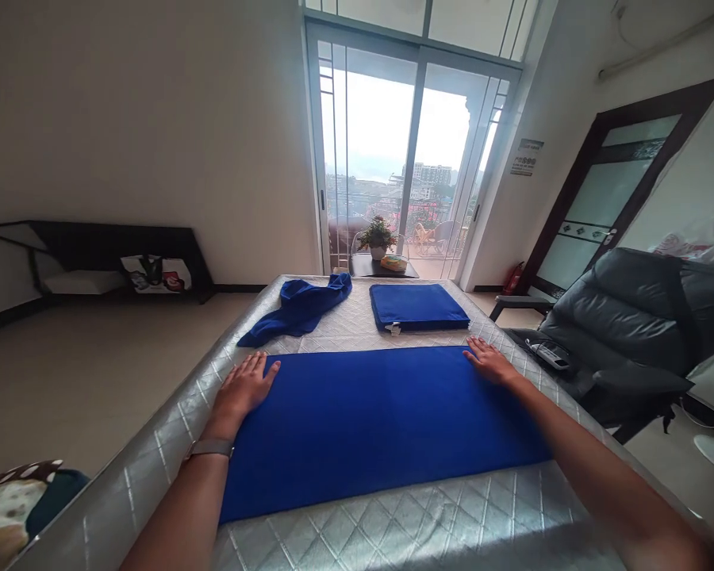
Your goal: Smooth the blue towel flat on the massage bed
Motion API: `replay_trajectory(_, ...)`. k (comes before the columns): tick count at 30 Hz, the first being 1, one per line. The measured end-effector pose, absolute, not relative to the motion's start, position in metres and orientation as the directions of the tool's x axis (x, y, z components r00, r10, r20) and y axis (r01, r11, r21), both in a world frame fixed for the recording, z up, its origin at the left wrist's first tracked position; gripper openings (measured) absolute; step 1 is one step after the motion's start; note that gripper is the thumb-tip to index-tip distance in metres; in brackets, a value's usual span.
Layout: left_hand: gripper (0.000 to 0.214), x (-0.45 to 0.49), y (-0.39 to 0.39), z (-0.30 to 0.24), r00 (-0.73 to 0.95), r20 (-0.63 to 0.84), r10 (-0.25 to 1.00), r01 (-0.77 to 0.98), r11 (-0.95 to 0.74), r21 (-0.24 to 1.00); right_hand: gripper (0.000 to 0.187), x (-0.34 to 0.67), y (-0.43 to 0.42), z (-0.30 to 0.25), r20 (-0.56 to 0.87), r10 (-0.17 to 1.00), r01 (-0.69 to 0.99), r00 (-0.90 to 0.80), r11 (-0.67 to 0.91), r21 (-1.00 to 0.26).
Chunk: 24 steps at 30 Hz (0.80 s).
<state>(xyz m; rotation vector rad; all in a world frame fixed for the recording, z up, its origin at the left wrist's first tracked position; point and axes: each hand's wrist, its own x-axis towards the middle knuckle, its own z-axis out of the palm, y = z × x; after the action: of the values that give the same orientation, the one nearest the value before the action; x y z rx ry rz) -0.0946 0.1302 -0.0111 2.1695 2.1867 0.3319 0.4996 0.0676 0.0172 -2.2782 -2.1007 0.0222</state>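
A blue cloth [369, 420] lies spread flat as a long rectangle across the mattress. My left hand [245, 387] rests on its far left corner with the fingers stretched out and the thumb apart. On the far right corner lies my right hand [489, 361], fingers extended and palm down. Beyond the cloth, to the right, sits a neat stack of folded blue cloth [420, 305] with a small white tag at its near edge. A crumpled blue cloth [303, 305] lies loose at the far left of the mattress.
The silver quilted mattress [393, 523] bears all the cloths. A dark recliner [624, 325] with a device on its seat stands at the right. Behind the mattress is a small table [362, 266] with a potted plant [378, 238]. A black rack [119, 246] stands along the left wall.
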Motion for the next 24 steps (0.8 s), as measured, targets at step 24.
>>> replay_trajectory(24, 0.058, -0.047, 0.102, 0.029, 0.025, 0.402, 0.915, 0.999, -0.039, 0.029, 0.073, 0.504, 0.07, -0.005, 0.017, 0.994, 0.988, 0.104, -0.101, -0.118)
